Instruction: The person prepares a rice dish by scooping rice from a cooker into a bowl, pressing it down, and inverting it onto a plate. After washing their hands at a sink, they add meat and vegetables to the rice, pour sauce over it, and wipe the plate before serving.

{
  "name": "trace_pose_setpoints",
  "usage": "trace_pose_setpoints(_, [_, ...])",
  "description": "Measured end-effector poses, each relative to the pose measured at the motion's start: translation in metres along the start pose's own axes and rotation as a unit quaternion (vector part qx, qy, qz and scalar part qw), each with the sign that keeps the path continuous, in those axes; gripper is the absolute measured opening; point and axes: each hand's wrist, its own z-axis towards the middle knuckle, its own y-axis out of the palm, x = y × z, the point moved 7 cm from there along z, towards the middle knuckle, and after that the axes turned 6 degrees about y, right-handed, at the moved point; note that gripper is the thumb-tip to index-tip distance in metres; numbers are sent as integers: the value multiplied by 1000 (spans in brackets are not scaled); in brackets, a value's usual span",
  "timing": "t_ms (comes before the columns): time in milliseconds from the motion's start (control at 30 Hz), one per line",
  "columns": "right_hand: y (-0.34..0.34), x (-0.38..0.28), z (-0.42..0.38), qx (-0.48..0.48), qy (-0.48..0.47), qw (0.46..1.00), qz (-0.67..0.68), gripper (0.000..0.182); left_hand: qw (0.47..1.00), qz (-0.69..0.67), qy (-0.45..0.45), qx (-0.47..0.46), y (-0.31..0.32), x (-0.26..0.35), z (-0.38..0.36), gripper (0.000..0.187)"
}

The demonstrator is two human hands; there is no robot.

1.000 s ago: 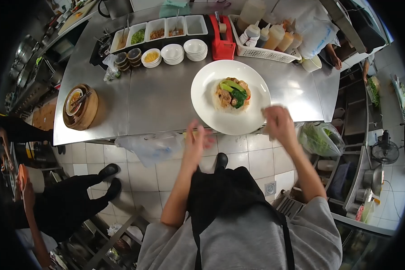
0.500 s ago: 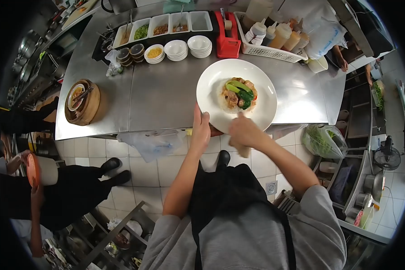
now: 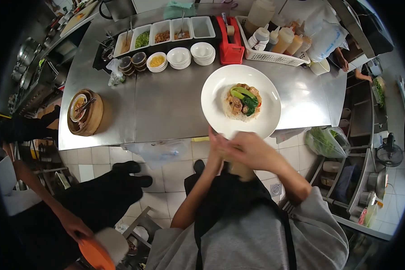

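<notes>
A white plate (image 3: 213, 103) carries white rice topped with browned meat pieces and green leafy vegetable (image 3: 247, 101). It lies at the front edge of the steel counter. My left hand (image 3: 216, 150) is closed at the plate's near rim, thumb by the edge; its other fingers are partly hidden. Right beside it, my right hand (image 3: 252, 150) is closed and smeared by motion, overlapping the left hand near the rim. A tan cloth (image 3: 239, 171), blurred, hangs below the right hand.
Behind the plate stand stacked white bowls (image 3: 179, 58), ingredient tubs (image 3: 160, 32), a red dispenser (image 3: 231, 45) and a basket of sauce bottles (image 3: 274, 56). A bamboo steamer (image 3: 94, 112) sits left. Another person's hand (image 3: 78, 227) holds an orange-and-white object (image 3: 96, 254) at lower left.
My left hand has slid from the plate's left side to its near rim. My right hand and the cloth have come lower, close to the left. The other person has moved nearer.
</notes>
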Motion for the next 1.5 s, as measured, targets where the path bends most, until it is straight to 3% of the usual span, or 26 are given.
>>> trace_pose_setpoints(67, [-30,47,-29,19,36,998,-41,22,997,-20,-59,-53,42,7,-9,62])
trace_pose_setpoints(100, [-52,71,-37,66,97,992,-53,21,998,-34,-11,-49,46,11,-5,57])
trace_pose_setpoints(200, [-114,126,-37,205,195,957,-62,16,999,16,-39,-16,25,6,4,55])
trace_pose_setpoints(267, [-136,138,-18,280,45,955,-90,13,999,33,-25,-8,11,24,8,53])
trace_pose_setpoints(333, [-135,161,1,258,11,963,-73,12,992,118,-35,-25,-5,37,14,50])
trace_pose_setpoints(400, [-120,143,16,198,-126,945,-229,11,990,134,-33,-18,-12,48,16,50])
trace_pose_setpoints(567, [-115,135,46,64,-189,935,-294,13,984,173,-39,-15,-17,63,18,50])
trace_pose_setpoints(800, [-106,119,122,18,-285,891,-354,15,971,232,-42,-38,-21,71,23,50])
trace_pose_setpoints(867, [-91,103,148,-10,-381,841,-384,11,963,267,-19,-42,-20,78,24,51])
trace_pose_setpoints(933, [-72,74,169,-111,-423,804,-403,13,958,276,-52,-58,-21,76,25,52])
trace_pose_setpoints(1000, [-43,42,178,-145,-540,723,-405,13,960,266,-67,-55,-23,75,26,51])
trace_pose_setpoints(1067, [-12,1,172,-181,-593,672,-405,11,962,255,-83,-61,-21,73,29,51])
trace_pose_setpoints(1167, [-12,-18,177,-159,-627,690,-324,12,970,238,-48,-27,-23,76,25,50])
trace_pose_setpoints(1267, [-44,10,192,-102,-557,740,-364,12,979,192,-55,-31,-22,80,27,48])
trace_pose_setpoints(1333, [-68,55,188,-100,-427,775,-455,13,983,164,-76,-10,-21,77,25,48])
trace_pose_setpoints(1400, [-88,93,163,-69,-378,811,-441,19,984,165,-68,-9,-15,81,25,47])
trace_pose_setpoints(1467, [-91,118,130,8,-385,787,-482,21,984,165,-63,-6,-13,80,23,47])
trace_pose_setpoints(1500, [-86,128,113,-15,-370,806,-463,18,985,158,-67,-6,-15,77,23,48])
